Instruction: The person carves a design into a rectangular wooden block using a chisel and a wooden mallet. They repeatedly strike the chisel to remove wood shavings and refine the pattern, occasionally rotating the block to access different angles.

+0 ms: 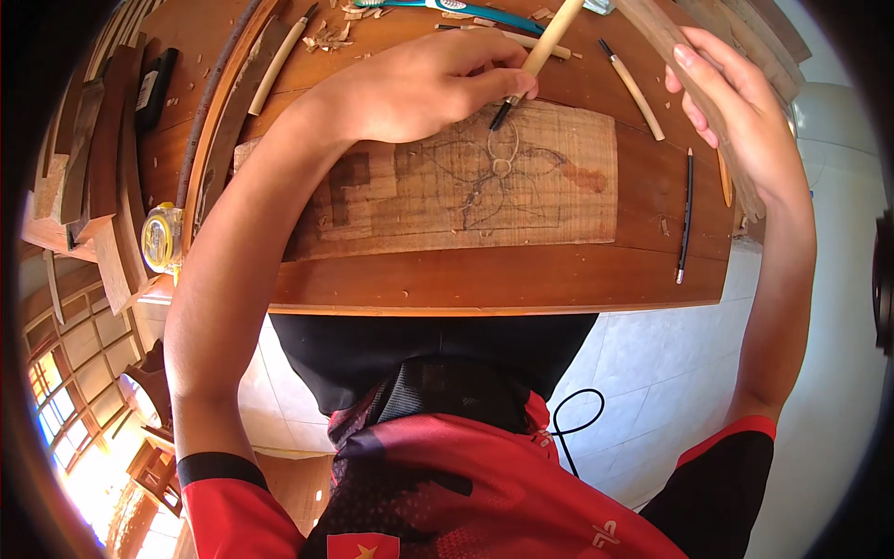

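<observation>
A flat wooden board lies before me, a flower outline drawn and partly cut into its right half. My left hand is closed round a carving chisel with a pale wooden handle. The chisel leans, its dark metal tip resting at or just over the top of a petal line. Off to the right, my right hand grips a long brown wooden stick, thumb along its upper face. The stick's upper end runs close to the chisel handle's top; whether they touch I cannot tell.
Loose chisels and a black pencil lie around the board. A teal-handled brush and shavings are at the back. Wood strips, a tape measure and a black object stand left.
</observation>
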Motion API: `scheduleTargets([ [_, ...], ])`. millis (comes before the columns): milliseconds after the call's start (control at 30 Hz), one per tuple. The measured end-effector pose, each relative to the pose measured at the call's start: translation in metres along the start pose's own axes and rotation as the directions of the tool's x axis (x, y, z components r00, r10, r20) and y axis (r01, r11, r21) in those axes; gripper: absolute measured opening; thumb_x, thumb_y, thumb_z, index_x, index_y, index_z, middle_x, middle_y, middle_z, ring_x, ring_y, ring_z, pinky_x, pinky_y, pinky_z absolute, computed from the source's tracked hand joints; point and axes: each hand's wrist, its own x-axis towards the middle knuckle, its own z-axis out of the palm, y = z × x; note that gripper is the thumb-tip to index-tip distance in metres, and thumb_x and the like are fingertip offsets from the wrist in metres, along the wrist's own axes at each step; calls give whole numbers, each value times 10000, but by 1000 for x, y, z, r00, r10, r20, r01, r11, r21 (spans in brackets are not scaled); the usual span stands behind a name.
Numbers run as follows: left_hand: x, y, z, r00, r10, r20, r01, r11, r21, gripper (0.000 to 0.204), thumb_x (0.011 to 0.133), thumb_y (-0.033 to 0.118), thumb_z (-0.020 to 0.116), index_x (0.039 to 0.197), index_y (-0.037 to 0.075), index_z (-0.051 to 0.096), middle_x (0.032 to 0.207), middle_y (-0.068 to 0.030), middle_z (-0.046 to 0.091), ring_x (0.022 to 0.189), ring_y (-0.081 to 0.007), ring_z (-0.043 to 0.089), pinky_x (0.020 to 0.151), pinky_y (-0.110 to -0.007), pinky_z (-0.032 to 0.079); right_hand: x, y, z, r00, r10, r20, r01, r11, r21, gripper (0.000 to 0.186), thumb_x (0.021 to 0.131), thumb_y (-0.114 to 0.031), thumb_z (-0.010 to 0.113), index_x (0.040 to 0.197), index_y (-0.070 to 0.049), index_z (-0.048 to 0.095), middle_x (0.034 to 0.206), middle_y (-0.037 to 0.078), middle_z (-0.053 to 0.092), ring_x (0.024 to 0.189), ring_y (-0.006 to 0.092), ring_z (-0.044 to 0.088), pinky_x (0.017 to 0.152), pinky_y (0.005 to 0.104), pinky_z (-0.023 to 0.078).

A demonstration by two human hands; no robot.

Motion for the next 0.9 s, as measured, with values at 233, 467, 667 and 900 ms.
scheduleTargets([
  [233, -4, 10, -2, 999, -45, -25, 45, 999, -5, 276, 1082, 314, 557, 1106, 65, 674, 902, -35, 617, 846, -152, 549, 777, -307, 436, -1, -4, -10, 996, 42, 73, -44, 999, 26, 416, 1088, -330, 550, 1358, -14, 580, 937, 2, 588, 663, 31, 460, 524, 199, 372],
  [467, -4, 1, 2, 1000, -14, -18, 14, 1000, -4, 275, 1076, 306, 570, 1095, 56, 685, 864, -19, 606, 804, -130, 518, 729, -302, 415, 1, -4, -13, 996, 54, 68, -53, 999, -11, 411, 1084, -320, 553, 1347, -6, 585, 925, 5, 587, 664, 29, 456, 519, 194, 364],
  [667, -7, 3, -3, 1000, -3, -16, 2, 1000, -30, 260, 1069, 288, 585, 1102, 53, 692, 880, -5, 618, 809, -124, 521, 733, -302, 421, 2, -5, -7, 993, 38, 116, -34, 999, -30, 408, 1085, -315, 552, 1340, 2, 586, 922, 13, 595, 653, 28, 455, 520, 192, 364],
  [900, -13, 15, -8, 997, -8, -74, 13, 997, 78, 287, 1051, 285, 610, 1074, 17, 710, 821, -45, 615, 770, -127, 526, 704, -301, 426, 5, -2, -15, 992, 11, 126, -7, 1000, -28, 401, 1087, -321, 545, 1317, 4, 593, 916, 11, 593, 651, 19, 450, 528, 190, 363],
])
